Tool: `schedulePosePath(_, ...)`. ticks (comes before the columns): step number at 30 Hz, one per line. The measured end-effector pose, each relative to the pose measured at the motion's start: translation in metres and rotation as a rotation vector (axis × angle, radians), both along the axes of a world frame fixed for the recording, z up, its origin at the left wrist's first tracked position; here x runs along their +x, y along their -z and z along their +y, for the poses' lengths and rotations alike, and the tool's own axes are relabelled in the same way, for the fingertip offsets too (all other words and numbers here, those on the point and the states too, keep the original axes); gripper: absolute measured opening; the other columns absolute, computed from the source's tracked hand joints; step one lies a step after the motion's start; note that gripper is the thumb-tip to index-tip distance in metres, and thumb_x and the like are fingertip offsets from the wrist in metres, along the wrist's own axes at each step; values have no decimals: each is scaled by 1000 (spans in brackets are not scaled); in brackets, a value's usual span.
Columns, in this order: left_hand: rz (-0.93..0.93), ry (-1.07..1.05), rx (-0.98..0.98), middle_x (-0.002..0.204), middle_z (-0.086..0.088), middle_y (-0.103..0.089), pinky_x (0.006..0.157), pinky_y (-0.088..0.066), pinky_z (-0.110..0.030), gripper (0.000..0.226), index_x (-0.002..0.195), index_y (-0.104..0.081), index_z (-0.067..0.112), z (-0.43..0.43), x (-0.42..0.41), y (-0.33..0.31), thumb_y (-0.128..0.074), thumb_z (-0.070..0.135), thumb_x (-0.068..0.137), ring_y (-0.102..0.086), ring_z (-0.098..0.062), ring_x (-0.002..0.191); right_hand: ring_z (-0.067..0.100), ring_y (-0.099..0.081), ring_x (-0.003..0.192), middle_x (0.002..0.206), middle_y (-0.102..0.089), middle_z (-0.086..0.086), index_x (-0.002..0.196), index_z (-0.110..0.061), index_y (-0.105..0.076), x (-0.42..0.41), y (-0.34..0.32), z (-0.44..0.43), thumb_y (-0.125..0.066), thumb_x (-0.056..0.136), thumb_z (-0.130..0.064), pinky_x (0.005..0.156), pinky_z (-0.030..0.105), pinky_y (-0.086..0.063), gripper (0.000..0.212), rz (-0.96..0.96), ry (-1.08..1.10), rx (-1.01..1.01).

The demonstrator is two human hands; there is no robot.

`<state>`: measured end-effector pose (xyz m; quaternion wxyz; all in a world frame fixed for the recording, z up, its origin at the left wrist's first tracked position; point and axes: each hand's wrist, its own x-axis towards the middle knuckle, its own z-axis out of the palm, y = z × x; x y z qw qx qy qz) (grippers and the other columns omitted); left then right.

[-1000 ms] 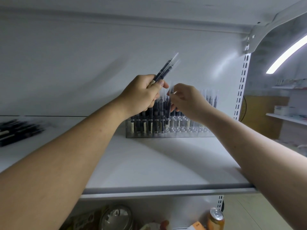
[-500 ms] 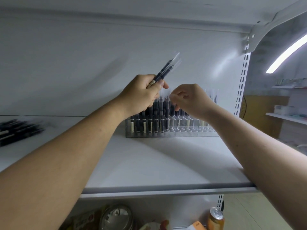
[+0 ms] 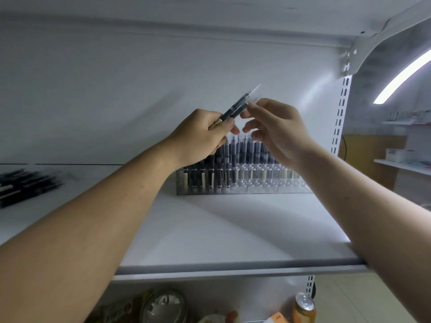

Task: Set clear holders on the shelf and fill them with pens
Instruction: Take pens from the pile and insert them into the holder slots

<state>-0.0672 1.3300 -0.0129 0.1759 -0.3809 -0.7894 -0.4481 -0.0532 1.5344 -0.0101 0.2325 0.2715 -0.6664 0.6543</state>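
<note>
Left hand: the left hand (image 3: 200,134) is closed round a small bunch of dark pens with clear caps (image 3: 235,108), tips slanting up to the right
Right hand: the right hand (image 3: 277,129) has fingers loosely spread, fingertips at the bunch's upper end; whether it grips one I cannot tell
Holder: the clear plastic slotted holder (image 3: 245,180) stands at the back of the white metal shelf (image 3: 221,231), below both hands; its left slots hold upright dark pens
Spare pens: a loose pile of dark pens (image 3: 23,185) lies on the shelf, well apart to the left
</note>
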Motion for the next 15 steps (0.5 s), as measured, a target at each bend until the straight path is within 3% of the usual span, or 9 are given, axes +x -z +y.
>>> schedulePosePath(6,-24,21,23,72,-8,-57,46,-37,-17,31,110,-70,5,0,2,-1,-48,27,112,-47,-6,46,24,-69,75,85,-69,15,99,3,-66,-2,-5,3,-49,105,-7,64,29,-48,20,-30,-36,-248)
schedulePosePath(9,11,-4,22,73,-9,-58,46,-38,-16,29,109,-70,5,-2,1,-2,-48,24,112,-48,-6,47,24,-68,67,74,-68,11,94,1,-64,-3,-9,11,-46,102,-2,60,29,-48,20,-21,81,-363)
schedulePosePath(12,85,-60,-16,66,2,-58,55,-43,-20,28,104,-71,12,-4,0,-2,-47,25,112,-51,-8,52,23,-71,68,78,-72,9,99,-3,-64,-4,-6,15,-49,105,-5,61,33,-53,16,64,349,-100)
schedulePosePath(15,128,-92,-47,64,3,-56,63,-47,-32,28,98,-71,17,-5,-2,-1,-48,27,111,-51,-12,56,23,-76,71,80,-75,7,103,-9,-64,-2,2,9,-53,108,-16,69,47,-59,14,143,456,212)
